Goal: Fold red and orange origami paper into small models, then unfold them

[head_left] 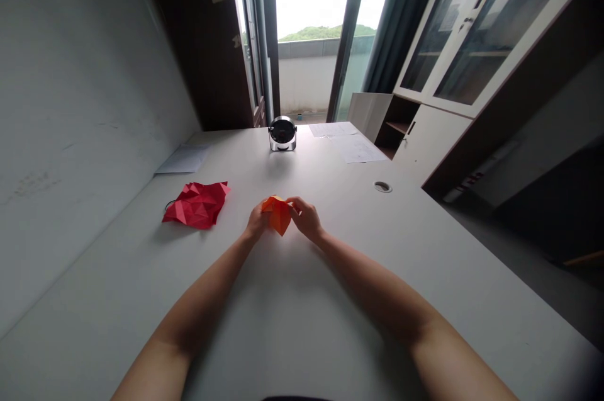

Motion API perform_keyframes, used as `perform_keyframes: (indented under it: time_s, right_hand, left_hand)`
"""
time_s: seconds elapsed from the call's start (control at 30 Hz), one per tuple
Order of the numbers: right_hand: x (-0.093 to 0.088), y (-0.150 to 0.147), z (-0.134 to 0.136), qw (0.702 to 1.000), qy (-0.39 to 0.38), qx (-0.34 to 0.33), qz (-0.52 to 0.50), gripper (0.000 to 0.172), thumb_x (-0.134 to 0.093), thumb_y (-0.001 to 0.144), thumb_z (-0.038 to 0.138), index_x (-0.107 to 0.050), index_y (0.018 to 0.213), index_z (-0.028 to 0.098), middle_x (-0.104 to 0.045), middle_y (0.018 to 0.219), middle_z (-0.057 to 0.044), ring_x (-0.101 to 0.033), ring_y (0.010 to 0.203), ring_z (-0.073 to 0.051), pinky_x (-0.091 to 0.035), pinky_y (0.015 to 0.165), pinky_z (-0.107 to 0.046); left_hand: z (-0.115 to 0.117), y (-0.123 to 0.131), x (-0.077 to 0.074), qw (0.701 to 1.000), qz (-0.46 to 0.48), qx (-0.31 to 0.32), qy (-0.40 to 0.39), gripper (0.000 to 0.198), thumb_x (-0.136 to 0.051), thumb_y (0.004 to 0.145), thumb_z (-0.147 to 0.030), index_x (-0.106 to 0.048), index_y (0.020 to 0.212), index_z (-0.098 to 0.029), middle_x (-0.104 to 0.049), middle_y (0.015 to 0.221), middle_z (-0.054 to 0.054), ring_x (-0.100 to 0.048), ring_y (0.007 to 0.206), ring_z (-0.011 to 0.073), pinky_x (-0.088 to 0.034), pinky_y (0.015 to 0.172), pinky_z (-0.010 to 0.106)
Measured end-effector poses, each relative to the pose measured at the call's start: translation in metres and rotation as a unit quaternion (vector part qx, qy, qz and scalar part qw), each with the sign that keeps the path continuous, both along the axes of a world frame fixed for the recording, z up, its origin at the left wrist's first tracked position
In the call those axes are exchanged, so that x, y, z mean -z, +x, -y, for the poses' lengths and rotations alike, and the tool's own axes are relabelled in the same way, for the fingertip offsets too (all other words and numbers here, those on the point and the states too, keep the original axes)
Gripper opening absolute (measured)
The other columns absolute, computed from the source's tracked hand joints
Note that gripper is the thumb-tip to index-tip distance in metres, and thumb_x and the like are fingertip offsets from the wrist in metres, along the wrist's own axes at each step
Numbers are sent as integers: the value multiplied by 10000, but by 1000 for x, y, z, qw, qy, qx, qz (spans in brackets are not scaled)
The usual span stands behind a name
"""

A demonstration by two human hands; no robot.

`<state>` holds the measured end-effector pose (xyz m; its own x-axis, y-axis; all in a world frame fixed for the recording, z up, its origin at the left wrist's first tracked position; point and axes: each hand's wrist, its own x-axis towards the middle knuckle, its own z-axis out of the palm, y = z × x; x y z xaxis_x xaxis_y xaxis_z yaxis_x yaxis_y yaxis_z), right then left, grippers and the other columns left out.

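Observation:
A folded piece of orange origami paper (280, 218) is held up between my two hands, its pointed end facing down toward me. My left hand (257, 220) grips its left side, fingers closed and partly hidden behind the paper. On the other side, my right hand (306, 217) pinches the upper right edge between thumb and fingers. A sheet of creased red paper (198, 204) lies on the table to the left of my left hand, apart from it.
On the white table (330, 325), a round black device in a silver stand (282, 134) stands toward the back. White sheets (361, 148) lie at the back right, more papers (183, 158) by the left wall. A cable hole (382, 187) is at the right.

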<state>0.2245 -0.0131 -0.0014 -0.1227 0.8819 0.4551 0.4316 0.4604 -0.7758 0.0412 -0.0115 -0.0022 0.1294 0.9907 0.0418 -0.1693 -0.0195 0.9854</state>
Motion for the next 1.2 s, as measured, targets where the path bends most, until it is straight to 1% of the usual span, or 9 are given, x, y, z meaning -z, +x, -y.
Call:
perform_keyframes:
  time_s: [0.1, 0.2, 0.33, 0.4, 0.5, 0.67, 0.93, 1.1, 1.2]
  right_hand:
    - [1, -1, 0, 1000, -15, 0, -23, 251, -492, 883, 332, -678, 1022, 234, -600, 658, 24, -486, 578, -129, -392, 593, -232]
    - [5, 0, -6, 994, -44, -14, -98, 274, -496, 818, 283, -682, 1010, 221, -621, 700, 16, -497, 611, -133, -400, 596, -237]
    - [11, 2, -19, 965, -103, -72, -232, 308, -491, 685, 235, -696, 910, 193, -597, 677, 15, -479, 596, -127, -397, 572, -246]
    - [11, 2, -22, 948, -130, -94, -276, 300, -495, 644, 227, -701, 858, 191, -591, 662, 18, -473, 586, -122, -403, 570, -251]
    - [11, 1, -23, 931, -153, -109, -312, 279, -506, 627, 221, -705, 820, 192, -630, 727, 3, -498, 613, -121, -429, 589, -259]
    - [14, 1, -23, 930, -156, -88, -322, 261, -511, 638, 217, -707, 807, 185, -656, 795, -18, -549, 676, -136, -453, 607, -266]
    - [27, 8, -36, 934, -137, -31, -327, 264, -488, 645, 217, -687, 815, 182, -653, 758, -8, -522, 598, -121, -433, 570, -267]
    - [23, 8, -32, 944, -138, -62, -294, 240, -556, 691, 242, -696, 877, 186, -660, 788, -10, -551, 652, -134, -450, 592, -266]
    - [19, 7, -29, 947, -138, -84, -279, 224, -611, 728, 310, -692, 900, 190, -663, 791, -12, -562, 682, -143, -465, 610, -270]
  left_hand:
    - [0, 3, -3, 999, 31, -11, -3, 657, -756, 761, -390, -583, 1358, -175, -682, 1208, 135, -659, 1011, 262, -529, 839, 350]
    - [-1, 2, -3, 998, 67, 11, -1, 644, -760, 730, -319, -605, 1336, -167, -660, 1269, 137, -648, 1090, 277, -510, 931, 371]
    - [-4, -6, 0, 996, 84, 37, -4, 512, -753, 650, -193, -706, 1157, -147, -699, 1188, 139, -656, 1086, 297, -488, 984, 425]
    - [-6, -10, 2, 995, 86, 51, -9, 444, -750, 637, -177, -725, 1078, -136, -719, 1123, 142, -671, 1048, 305, -486, 981, 460]
    - [-9, -13, 6, 994, 99, 51, -13, 438, -795, 625, -199, -716, 1051, -136, -726, 1078, 140, -681, 1013, 309, -492, 960, 483]
    - [-16, -15, 14, 995, 97, 11, 24, 524, -872, 608, -257, -693, 1090, -159, -703, 1110, 110, -663, 1015, 268, -518, 906, 405]
    - [-13, -17, 15, 996, 39, 73, 42, 526, -786, 732, -268, -640, 1231, -190, -657, 1222, 112, -655, 1023, 228, -537, 789, 300]
    - [-11, -18, 13, 994, 35, 90, 43, 544, -739, 755, -252, -607, 1279, -188, -638, 1269, 131, -652, 1034, 238, -536, 744, 285]
    - [-13, -18, 14, 997, 24, 71, 37, 518, -745, 771, -302, -620, 1257, -172, -654, 1229, 131, -663, 941, 211, -526, 705, 277]
